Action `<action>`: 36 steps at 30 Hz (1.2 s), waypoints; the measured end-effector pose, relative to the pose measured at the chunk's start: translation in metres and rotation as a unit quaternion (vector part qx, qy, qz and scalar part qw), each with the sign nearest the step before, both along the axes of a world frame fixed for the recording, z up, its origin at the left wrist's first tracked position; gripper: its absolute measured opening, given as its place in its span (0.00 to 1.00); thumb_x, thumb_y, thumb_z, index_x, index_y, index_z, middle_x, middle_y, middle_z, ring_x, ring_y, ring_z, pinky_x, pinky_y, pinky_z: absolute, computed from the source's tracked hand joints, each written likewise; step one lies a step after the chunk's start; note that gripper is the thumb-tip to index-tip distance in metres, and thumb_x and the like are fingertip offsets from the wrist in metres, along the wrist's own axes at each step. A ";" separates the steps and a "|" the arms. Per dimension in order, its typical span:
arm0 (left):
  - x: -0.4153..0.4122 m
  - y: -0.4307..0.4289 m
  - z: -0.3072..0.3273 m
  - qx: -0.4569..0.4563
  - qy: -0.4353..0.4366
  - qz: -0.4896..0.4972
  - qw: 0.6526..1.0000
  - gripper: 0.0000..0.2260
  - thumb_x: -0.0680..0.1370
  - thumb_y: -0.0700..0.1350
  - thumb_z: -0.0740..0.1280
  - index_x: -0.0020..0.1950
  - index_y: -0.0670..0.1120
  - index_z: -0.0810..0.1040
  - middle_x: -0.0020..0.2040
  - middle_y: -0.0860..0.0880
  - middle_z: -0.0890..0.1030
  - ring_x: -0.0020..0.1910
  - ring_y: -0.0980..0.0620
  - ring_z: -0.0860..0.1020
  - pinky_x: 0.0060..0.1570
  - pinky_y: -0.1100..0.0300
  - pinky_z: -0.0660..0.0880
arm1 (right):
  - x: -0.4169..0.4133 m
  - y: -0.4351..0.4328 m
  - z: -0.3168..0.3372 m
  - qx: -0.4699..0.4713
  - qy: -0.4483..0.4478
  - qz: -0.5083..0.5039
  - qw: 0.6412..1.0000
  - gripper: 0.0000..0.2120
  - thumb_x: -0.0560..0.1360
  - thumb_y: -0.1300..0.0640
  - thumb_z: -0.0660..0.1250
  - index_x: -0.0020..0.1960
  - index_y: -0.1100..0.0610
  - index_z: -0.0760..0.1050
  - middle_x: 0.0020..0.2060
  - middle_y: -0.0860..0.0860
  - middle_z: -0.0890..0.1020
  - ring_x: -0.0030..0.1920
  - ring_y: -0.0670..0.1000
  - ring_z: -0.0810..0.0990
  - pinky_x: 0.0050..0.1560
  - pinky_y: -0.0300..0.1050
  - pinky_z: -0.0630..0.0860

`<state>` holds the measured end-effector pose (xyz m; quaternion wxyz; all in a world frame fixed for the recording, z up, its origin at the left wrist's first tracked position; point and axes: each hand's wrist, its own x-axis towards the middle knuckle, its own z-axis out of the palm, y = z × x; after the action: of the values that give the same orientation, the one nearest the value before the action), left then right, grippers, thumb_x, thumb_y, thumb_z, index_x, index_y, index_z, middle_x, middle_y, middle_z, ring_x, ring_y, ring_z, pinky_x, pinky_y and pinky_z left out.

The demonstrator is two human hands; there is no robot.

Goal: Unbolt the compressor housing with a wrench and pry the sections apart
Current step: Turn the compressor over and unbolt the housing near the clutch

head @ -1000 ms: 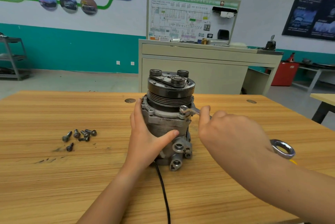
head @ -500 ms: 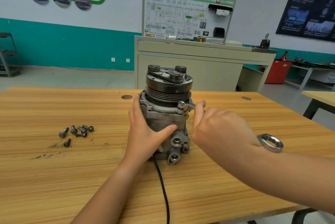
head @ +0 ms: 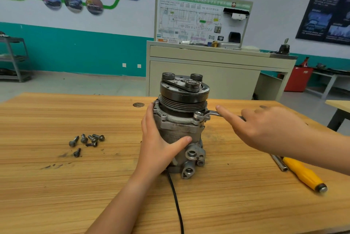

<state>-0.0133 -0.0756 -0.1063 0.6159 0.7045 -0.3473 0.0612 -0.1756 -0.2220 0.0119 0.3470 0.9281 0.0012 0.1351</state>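
Unbolting is the step in hand. The left hand (head: 161, 144) wraps its fingers (head: 148, 120) round the upright compressor (head: 180, 129) on the tabletop (head: 75, 186). The right hand (head: 269, 129) lays a straight index finger on the wrench (head: 211, 114), whose ring sits on the housing flange; any grip beneath is hidden. Next, probably swing the handle. Loose bolts (head: 87, 140) lie left of the fingers, a screwdriver (head: 301, 174) right.

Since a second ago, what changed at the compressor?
The wrench swung about its seated end, handle going away from the person; the right hand went from a fist grip to straightened fingers pushing it. The arm uncovered a yellow screwdriver. Left hand, compressor, loose bolts unchanged.
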 end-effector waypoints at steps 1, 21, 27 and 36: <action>0.000 0.000 0.000 0.000 -0.001 0.000 1.000 0.53 0.60 0.58 0.76 0.71 0.65 0.41 0.72 0.62 0.53 0.63 0.70 0.54 0.64 0.64 0.55 | 0.004 -0.010 -0.001 -0.001 -0.012 0.038 0.999 0.33 0.60 0.72 0.72 0.65 0.67 0.70 0.20 0.54 0.64 0.15 0.51 0.63 0.14 0.36 0.59; 0.003 0.004 -0.002 -0.001 -0.001 -0.001 1.000 0.50 0.61 0.59 0.75 0.68 0.67 0.41 0.65 0.65 0.53 0.60 0.72 0.56 0.51 0.81 0.54 | -0.011 0.011 -0.012 0.146 -0.100 -0.077 0.981 0.24 0.78 0.55 0.54 0.73 0.48 0.57 0.28 0.45 0.69 0.26 0.49 0.68 0.23 0.42 0.65; 0.003 0.003 -0.003 0.001 -0.007 0.001 1.000 0.50 0.61 0.58 0.76 0.67 0.68 0.40 0.65 0.65 0.53 0.63 0.70 0.55 0.54 0.78 0.54 | -0.005 0.030 -0.005 0.089 -0.044 -0.141 0.985 0.30 0.77 0.63 0.53 0.72 0.47 0.43 0.30 0.46 0.66 0.27 0.47 0.61 0.27 0.42 0.64; 0.005 0.001 -0.005 0.000 -0.017 0.008 1.000 0.51 0.62 0.59 0.75 0.73 0.62 0.42 0.66 0.63 0.53 0.61 0.74 0.53 0.54 0.79 0.53 | 0.007 0.076 0.002 0.039 0.053 -0.171 0.983 0.29 0.76 0.70 0.50 0.73 0.67 0.42 0.30 0.56 0.62 0.25 0.48 0.57 0.19 0.43 0.54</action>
<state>-0.0088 -0.0742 -0.1115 0.6093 0.7062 -0.3522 0.0775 -0.1687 -0.1455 0.0134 0.3276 0.9334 -0.1444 0.0239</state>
